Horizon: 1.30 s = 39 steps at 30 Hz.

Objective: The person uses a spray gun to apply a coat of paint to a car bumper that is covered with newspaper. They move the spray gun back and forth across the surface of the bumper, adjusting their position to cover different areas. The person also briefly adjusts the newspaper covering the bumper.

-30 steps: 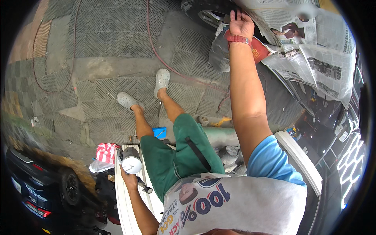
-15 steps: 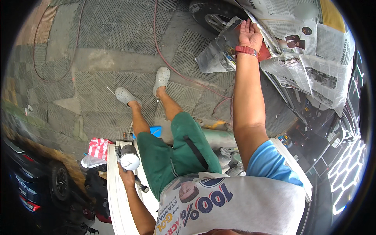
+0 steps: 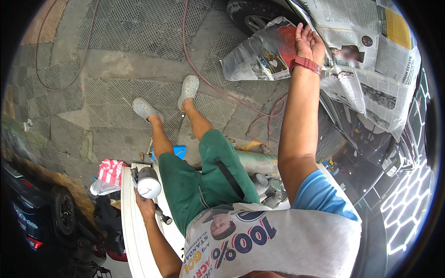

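Note:
At lower left my left hand (image 3: 146, 206) is closed around the handle of a paint spray gun (image 3: 149, 181), whose round cup with a white lid faces up. My right arm stretches to the upper right. There my right hand (image 3: 309, 47) holds nothing; its fingers are spread, palm turned up, beside the edge of a car body. Newspaper sheets (image 3: 345, 84) cover that car. A plastic and printed paper sheet (image 3: 261, 58) hangs by the wheel (image 3: 252, 16), just left of my right hand. Whether my right hand touches the covering I cannot tell.
A reddish hose (image 3: 208, 86) runs across the patterned mat floor (image 3: 125, 99). A white panel (image 3: 129, 222) lies under my left arm. Near it are a red-and-white striped bag (image 3: 110, 171) and a blue object (image 3: 179, 152). A dark car (image 3: 34, 211) stands at far left.
My right hand has shifted slightly right and down, and its fingers have spread. More of the hanging sheet shows beside it. The spray gun has moved a little left in the picture.

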### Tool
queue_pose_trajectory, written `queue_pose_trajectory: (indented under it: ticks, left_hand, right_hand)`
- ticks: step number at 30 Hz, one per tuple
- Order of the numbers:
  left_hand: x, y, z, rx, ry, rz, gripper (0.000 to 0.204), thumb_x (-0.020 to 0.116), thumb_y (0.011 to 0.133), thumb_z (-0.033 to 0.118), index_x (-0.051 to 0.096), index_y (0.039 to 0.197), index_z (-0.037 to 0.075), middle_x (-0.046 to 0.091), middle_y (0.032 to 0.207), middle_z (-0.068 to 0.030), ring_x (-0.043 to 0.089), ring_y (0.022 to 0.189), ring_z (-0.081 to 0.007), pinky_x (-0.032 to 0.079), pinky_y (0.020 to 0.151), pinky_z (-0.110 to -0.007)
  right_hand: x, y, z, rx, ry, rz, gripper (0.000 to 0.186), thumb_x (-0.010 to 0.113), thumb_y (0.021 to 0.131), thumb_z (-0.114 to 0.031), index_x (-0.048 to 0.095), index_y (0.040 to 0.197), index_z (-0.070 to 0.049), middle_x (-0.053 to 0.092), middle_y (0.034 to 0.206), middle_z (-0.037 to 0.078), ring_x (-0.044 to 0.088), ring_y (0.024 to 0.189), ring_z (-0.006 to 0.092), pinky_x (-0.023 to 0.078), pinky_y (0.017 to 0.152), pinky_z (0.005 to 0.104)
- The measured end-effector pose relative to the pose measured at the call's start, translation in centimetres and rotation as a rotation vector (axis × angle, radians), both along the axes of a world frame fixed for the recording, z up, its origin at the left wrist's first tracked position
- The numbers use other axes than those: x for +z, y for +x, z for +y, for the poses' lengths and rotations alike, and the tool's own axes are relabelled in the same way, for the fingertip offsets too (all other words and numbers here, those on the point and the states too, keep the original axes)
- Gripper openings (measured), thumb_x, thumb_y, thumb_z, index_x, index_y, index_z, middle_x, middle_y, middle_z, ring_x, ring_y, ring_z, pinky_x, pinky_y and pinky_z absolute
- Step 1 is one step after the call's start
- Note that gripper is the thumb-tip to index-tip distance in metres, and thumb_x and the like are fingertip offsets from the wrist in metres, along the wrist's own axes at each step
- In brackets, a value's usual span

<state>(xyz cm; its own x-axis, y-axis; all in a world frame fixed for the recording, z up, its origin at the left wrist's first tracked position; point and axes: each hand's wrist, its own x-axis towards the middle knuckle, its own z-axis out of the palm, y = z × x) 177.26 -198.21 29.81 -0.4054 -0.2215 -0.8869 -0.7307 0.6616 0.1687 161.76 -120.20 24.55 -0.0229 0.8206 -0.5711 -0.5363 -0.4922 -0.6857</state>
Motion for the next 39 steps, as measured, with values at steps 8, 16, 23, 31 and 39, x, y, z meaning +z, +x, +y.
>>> queue_pose_trajectory:
  ticks: [8,16,23,31,39]
  left_hand:
    - [0.0,-0.2,-0.7,-0.016,-0.012,-0.008,0.062,0.058,0.100,0.006,0.039,0.157,-0.008,0.061,0.141,-0.0246,0.059,0.130,-0.0310,0.046,0.111,-0.038]
    - [-0.9,0.0,-0.9,-0.028,-0.071,-0.060,0.067,0.061,0.099,0.008,0.037,0.160,-0.006,0.060,0.143,-0.0262,0.059,0.132,-0.0330,0.045,0.113,-0.041]
    - [-1.5,-0.5,0.0,-0.035,-0.032,-0.046,0.067,0.059,0.098,0.004,0.035,0.158,-0.011,0.058,0.146,-0.0276,0.058,0.133,-0.0337,0.045,0.114,-0.040]
    - [-1.4,-1.4,1.4,-0.046,0.008,0.025,0.065,0.058,0.098,0.002,0.038,0.159,-0.006,0.060,0.142,-0.0241,0.060,0.130,-0.0326,0.046,0.112,-0.040]
    - [-2.9,-1.6,-0.3,-0.051,0.024,-0.019,0.063,0.058,0.100,0.006,0.038,0.159,-0.006,0.059,0.144,-0.0254,0.059,0.133,-0.0328,0.044,0.114,-0.039]
  right_hand:
    - [1.0,-0.4,2.5,-0.051,-0.073,0.055,0.025,0.050,0.104,-0.005,0.053,0.129,0.000,0.059,0.114,0.008,0.067,0.100,0.0272,0.050,0.101,0.0716]
    - [3.0,0.2,3.4,0.042,-0.035,0.109,0.050,0.051,0.104,-0.005,0.040,0.153,-0.004,0.058,0.143,0.009,0.067,0.124,0.0345,0.050,0.104,0.0636]
    - [6.0,-1.9,2.0,-0.017,-0.058,0.161,0.038,0.054,0.102,0.002,0.052,0.139,-0.001,0.065,0.133,0.010,0.066,0.127,0.0326,0.042,0.111,0.0655]
    - [5.8,-2.4,0.3,0.076,0.154,-0.005,0.031,0.056,0.100,0.004,0.052,0.129,-0.002,0.060,0.122,0.010,0.064,0.123,0.0328,0.045,0.109,0.0670]
    - [2.6,0.0,-0.6,0.251,0.497,-0.301,0.036,0.055,0.103,-0.007,0.044,0.136,0.001,0.053,0.133,0.018,0.056,0.127,0.0328,0.045,0.110,0.0694]
